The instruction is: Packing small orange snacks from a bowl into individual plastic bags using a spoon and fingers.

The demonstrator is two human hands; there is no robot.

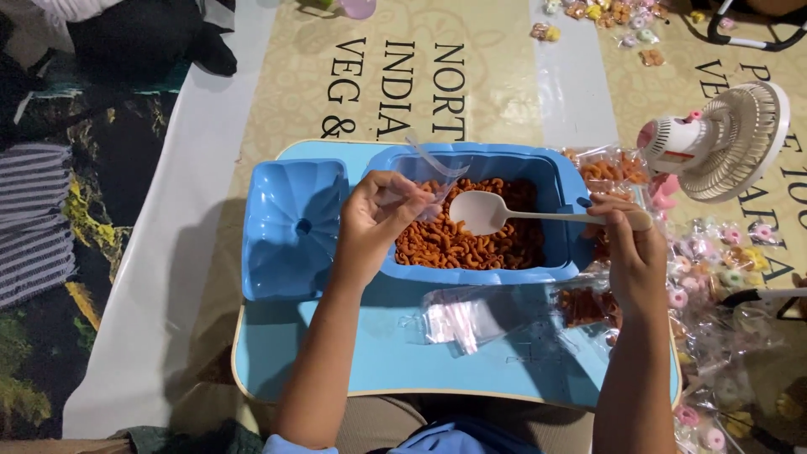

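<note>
Fingers of the right hand (632,244) clamp the white spoon (504,213) lying crosswise, bowl leftward, while left hand (378,220) pinches a clear pouch (437,172).

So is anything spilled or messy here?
Nothing looks spilled. The orange snacks sit inside the blue tub, whose lid lies beside it. The left hand holds a clear bag over the tub; the right hand holds a white spoon. Filled packets lie scattered to the right.
</note>
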